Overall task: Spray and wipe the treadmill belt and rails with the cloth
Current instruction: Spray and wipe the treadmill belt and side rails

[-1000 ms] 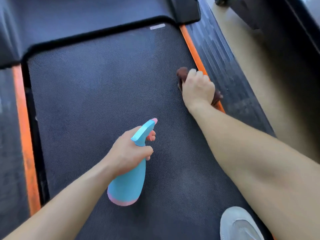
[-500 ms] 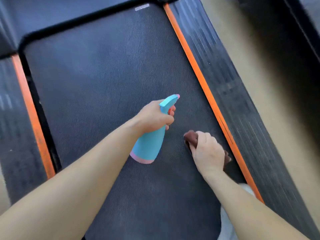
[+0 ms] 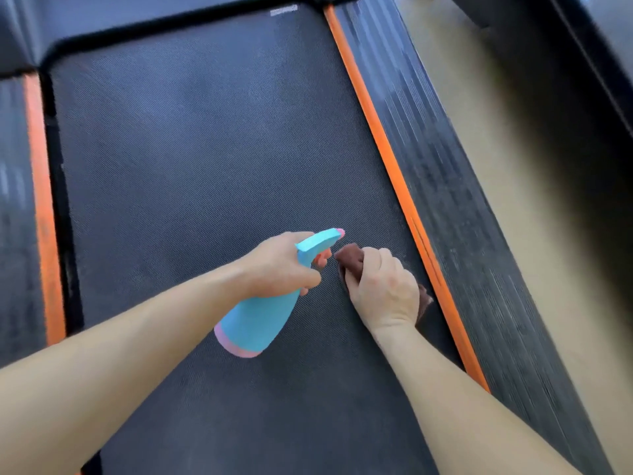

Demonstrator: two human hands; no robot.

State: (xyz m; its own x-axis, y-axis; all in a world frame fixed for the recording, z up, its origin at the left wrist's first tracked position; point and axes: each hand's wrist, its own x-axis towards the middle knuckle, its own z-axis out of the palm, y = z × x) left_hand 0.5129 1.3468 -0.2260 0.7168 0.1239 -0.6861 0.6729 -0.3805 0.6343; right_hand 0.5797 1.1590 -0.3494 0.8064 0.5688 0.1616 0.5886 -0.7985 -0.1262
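Observation:
The dark textured treadmill belt (image 3: 191, 159) fills most of the view, edged by an orange strip (image 3: 383, 145) and a black ribbed right rail (image 3: 455, 186). My left hand (image 3: 281, 265) grips the neck of a turquoise spray bottle (image 3: 260, 320) with a pink base, held over the belt, its nozzle pointing up and right. My right hand (image 3: 380, 289) grips a brown cloth (image 3: 351, 260) and presses it on the belt near the right orange strip. Most of the cloth is hidden under the hand.
A left rail (image 3: 17, 207) with its own orange strip (image 3: 44, 214) runs along the left edge. The black motor cover (image 3: 137, 15) lies at the top. Tan floor (image 3: 534, 207) lies to the right of the treadmill, with a dark machine base (image 3: 596, 56) beyond it.
My right hand has dragged the cloth down the belt along the right orange strip, toward me. The left hand with the bottle has moved right, now close beside the cloth.

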